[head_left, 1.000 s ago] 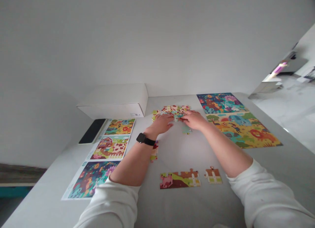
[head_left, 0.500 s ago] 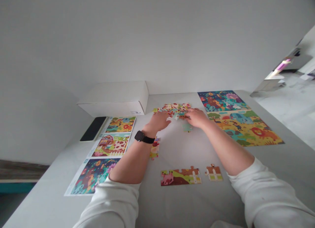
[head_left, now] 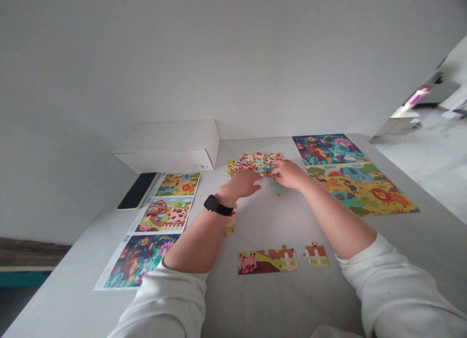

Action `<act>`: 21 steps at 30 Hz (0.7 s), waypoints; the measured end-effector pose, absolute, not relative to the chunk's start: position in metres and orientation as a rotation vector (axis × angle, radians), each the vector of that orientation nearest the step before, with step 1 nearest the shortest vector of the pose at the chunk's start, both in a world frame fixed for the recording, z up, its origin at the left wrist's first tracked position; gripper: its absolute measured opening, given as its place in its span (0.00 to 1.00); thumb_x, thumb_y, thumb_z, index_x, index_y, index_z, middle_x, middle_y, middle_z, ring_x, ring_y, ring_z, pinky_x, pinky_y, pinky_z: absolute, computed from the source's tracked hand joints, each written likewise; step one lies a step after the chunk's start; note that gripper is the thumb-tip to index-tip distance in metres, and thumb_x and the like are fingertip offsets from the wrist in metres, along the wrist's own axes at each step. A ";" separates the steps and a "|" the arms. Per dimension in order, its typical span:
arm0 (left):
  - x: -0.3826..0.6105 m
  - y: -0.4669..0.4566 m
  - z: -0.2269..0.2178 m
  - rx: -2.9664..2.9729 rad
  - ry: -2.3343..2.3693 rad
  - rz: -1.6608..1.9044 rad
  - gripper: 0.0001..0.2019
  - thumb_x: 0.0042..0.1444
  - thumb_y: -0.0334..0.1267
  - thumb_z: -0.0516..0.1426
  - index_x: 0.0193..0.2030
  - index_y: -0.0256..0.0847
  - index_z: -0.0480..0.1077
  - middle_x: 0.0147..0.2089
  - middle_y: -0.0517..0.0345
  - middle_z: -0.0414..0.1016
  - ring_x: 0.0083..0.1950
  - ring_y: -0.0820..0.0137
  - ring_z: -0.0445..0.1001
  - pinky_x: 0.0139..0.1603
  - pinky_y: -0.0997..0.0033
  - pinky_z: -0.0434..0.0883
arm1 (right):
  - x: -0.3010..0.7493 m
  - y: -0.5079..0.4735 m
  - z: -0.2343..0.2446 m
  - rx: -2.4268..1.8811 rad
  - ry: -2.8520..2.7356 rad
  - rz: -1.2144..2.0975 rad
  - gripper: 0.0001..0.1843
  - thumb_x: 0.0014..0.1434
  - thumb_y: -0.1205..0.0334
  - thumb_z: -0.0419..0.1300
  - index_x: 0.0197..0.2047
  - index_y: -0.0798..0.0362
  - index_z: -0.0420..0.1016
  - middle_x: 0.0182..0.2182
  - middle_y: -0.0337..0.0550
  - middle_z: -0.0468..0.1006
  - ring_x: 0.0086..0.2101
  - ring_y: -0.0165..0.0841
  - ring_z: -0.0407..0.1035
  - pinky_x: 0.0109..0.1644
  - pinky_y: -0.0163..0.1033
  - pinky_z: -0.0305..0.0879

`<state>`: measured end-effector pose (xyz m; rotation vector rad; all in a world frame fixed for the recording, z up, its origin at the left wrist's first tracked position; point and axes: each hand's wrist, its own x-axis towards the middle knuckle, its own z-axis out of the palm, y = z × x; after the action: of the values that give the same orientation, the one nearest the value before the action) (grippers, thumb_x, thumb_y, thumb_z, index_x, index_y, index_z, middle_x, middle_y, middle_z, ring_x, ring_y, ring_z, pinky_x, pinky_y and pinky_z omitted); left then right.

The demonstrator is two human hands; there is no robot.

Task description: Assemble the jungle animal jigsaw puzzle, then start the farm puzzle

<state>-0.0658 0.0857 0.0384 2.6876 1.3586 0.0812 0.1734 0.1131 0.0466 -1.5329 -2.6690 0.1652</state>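
A heap of loose jigsaw pieces [head_left: 260,159] lies on the table [head_left: 270,216] near the wall. My left hand [head_left: 243,184] rests at the heap's front left, fingers stretched over the pieces and thumb apart. At its right side is my right hand [head_left: 286,173], fingertips bent down among the pieces; whether a piece is between them I cannot make out. A pale green joined bit [head_left: 277,188] lies just under the right hand. Another joined bit [head_left: 229,223] is partly hidden by my left wrist. Closer to me lie a joined strip with a pig [head_left: 268,261] and a smaller fence section [head_left: 316,255].
Left of my arm is a sheet with three small pictures [head_left: 164,214], beside a dark phone-like slab [head_left: 136,191]. A white box [head_left: 168,146] stands behind them. At the right lie two finished-looking pictures, an underwater-like one [head_left: 332,149] and a savanna one [head_left: 365,188].
My left hand has slid right and a little toward me, uncovering more pieces at the heap's left. My right hand has shifted slightly left.
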 end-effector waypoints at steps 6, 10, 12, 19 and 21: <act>-0.064 0.077 0.052 2.621 1.456 -0.005 0.21 0.69 0.46 0.58 0.66 0.47 0.76 0.66 0.48 0.79 0.68 0.53 0.76 0.69 0.53 0.69 | 0.174 0.114 0.042 -1.622 -2.662 0.115 0.19 0.70 0.55 0.61 0.60 0.39 0.85 0.64 0.48 0.77 0.60 0.49 0.71 0.66 0.51 0.67; -0.068 0.076 0.062 2.567 1.408 0.013 0.17 0.68 0.43 0.60 0.60 0.47 0.80 0.62 0.49 0.82 0.63 0.52 0.79 0.64 0.56 0.72 | 0.174 0.114 0.042 -1.624 -2.641 0.091 0.22 0.71 0.57 0.59 0.64 0.42 0.81 0.63 0.51 0.77 0.60 0.50 0.71 0.66 0.51 0.67; -0.073 0.078 0.066 2.521 1.401 0.069 0.14 0.65 0.40 0.62 0.55 0.49 0.82 0.57 0.51 0.85 0.59 0.54 0.82 0.60 0.60 0.74 | 0.172 0.113 0.043 -1.568 -2.632 0.124 0.21 0.71 0.58 0.59 0.64 0.45 0.82 0.63 0.53 0.77 0.60 0.49 0.72 0.66 0.50 0.66; -0.071 0.079 0.062 2.447 1.708 0.146 0.19 0.60 0.47 0.68 0.55 0.42 0.79 0.54 0.43 0.85 0.56 0.50 0.82 0.55 0.58 0.75 | 0.161 0.107 0.048 -1.385 -2.636 0.218 0.20 0.69 0.69 0.58 0.59 0.49 0.83 0.57 0.50 0.83 0.57 0.42 0.76 0.65 0.43 0.66; -0.059 0.072 0.059 2.466 1.760 0.108 0.24 0.61 0.56 0.66 0.55 0.40 0.79 0.58 0.39 0.82 0.58 0.46 0.80 0.57 0.54 0.75 | 0.159 0.105 0.049 -1.364 -2.648 0.255 0.22 0.68 0.72 0.57 0.58 0.47 0.84 0.56 0.48 0.85 0.56 0.41 0.77 0.63 0.42 0.67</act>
<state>-0.0595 0.0722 0.0593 2.4662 1.7601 0.1078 0.1593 0.1049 0.0486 -1.3638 -2.6475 0.2554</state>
